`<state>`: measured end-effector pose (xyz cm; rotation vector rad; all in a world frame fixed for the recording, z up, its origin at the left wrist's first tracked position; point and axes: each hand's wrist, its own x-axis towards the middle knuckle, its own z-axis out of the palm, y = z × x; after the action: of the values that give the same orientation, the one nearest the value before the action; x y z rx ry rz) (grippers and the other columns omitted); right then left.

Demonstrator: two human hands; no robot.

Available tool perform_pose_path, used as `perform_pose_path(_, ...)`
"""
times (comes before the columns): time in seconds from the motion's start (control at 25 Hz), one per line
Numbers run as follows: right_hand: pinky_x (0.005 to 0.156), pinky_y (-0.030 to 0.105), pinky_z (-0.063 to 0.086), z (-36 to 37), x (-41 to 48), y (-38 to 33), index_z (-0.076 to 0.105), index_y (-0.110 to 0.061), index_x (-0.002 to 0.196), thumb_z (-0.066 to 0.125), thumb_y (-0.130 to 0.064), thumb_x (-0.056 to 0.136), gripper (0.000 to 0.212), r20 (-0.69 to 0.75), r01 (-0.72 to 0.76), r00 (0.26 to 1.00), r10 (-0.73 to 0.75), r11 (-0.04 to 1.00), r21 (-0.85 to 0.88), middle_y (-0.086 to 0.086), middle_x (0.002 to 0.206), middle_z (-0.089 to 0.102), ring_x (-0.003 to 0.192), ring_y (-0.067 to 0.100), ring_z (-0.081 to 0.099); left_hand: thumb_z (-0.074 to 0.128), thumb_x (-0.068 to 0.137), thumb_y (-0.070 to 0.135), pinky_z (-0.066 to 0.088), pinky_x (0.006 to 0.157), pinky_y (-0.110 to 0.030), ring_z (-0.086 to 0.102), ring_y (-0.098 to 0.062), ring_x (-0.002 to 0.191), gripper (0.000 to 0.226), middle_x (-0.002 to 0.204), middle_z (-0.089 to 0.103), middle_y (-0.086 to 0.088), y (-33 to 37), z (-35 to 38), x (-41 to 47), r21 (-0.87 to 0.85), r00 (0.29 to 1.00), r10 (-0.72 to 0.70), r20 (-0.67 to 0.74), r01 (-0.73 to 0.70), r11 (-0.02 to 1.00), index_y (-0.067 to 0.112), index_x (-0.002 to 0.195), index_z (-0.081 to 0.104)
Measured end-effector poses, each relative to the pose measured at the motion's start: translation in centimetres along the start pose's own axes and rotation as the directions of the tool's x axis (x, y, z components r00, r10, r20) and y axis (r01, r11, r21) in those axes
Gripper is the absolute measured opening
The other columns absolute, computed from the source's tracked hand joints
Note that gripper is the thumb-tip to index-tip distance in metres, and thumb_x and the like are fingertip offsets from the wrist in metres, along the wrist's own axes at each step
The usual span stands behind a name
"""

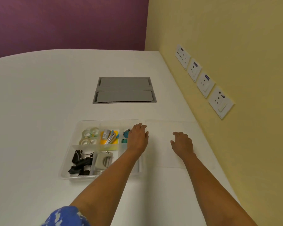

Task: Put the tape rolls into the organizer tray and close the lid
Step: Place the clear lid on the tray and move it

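– Where's the lid [168, 144]?
– Flat on the surface [39, 111], right of the organizer tray [104, 122]; tape rolls [89, 136] already inside.
– Nearer hand?
– Right hand [182, 142], grip apart, over it; left hand [137, 137] apart at its left edge.

tape rolls [89, 136]: four, clear, in tray [75, 132] back-left compartment | lid [167, 128]: off, flat beside tray

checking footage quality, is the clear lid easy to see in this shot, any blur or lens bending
Head view: the clear lid right of the tray is faint, nearly blending into the white table; wide-angle bending curves the table's far edge; soft, even light, no harsh glare; left hand and right hand slightly soft.
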<state>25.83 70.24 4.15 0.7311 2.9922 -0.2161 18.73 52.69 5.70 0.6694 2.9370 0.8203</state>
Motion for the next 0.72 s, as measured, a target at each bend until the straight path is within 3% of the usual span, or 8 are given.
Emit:
perform_pose_path(0.12,0.104,0.037,0.039,0.1,-0.3,4.4,0.033,-0.012,0.143,0.046,-0.030,0.098,0.050,0.049,-0.104,0.993,0.103,0.994,0.019,0.011,0.143,0.042,0.130,0.028,0.043,0.043,0.099,0.024,0.032,0.112,-0.036,0.036,-0.022,0.137,0.039,0.148,0.041,-0.008,3.0,2.5,-0.4,-0.013,0.999,0.014,0.040,-0.013,1.000,0.014,0.137,0.043)
perform_pose_path(0.28,0.105,0.038,0.040,0.3,-1.0,9.0,0.029,-0.008,0.143,0.045,-0.029,0.098,0.052,0.103,-0.234,0.968,0.230,0.972,0.029,0.014,0.145,0.037,0.131,0.030,0.041,0.043,0.099,0.022,0.029,0.113,-0.034,0.031,-0.022,0.140,0.042,0.151,0.034,-0.008,5.2,5.6,-1.0,-0.009,0.978,0.038,0.204,-0.037,0.999,0.012,0.140,0.038)
perform_pose_path(0.44,0.110,0.040,0.038,0.8,-1.1,11.7,0.029,-0.007,0.144,0.043,-0.031,0.099,0.053,0.143,-0.328,0.939,0.313,0.939,0.101,0.015,0.145,0.037,0.133,0.031,0.040,0.038,0.100,0.030,0.015,0.120,-0.041,0.007,-0.029,0.148,0.054,0.160,0.009,-0.013,5.7,8.0,-1.7,0.090,0.917,-0.137,0.374,0.111,0.990,0.012,0.148,0.021)
perform_pose_path(0.56,0.109,0.039,0.038,1.0,-0.8,12.3,0.033,-0.007,0.142,0.043,-0.031,0.099,0.051,0.125,-0.317,0.945,0.303,0.941,0.121,0.014,0.142,0.042,0.132,0.030,0.041,0.031,0.101,0.037,0.001,0.119,-0.049,-0.012,-0.034,0.147,0.060,0.159,-0.013,-0.014,5.5,9.0,-2.1,0.237,0.867,-0.279,0.413,0.193,0.952,0.016,0.151,0.004)
perform_pose_path(0.72,0.103,0.035,0.042,1.2,-0.4,12.4,0.040,-0.007,0.139,0.048,-0.024,0.097,0.045,0.054,-0.317,0.948,0.313,0.934,0.163,0.013,0.135,0.051,0.126,0.028,0.048,0.032,0.100,0.040,0.004,0.118,-0.055,-0.015,-0.039,0.145,0.064,0.158,-0.018,-0.015,5.3,9.3,-1.9,0.239,0.823,-0.375,0.427,0.296,0.925,0.021,0.151,-0.002)
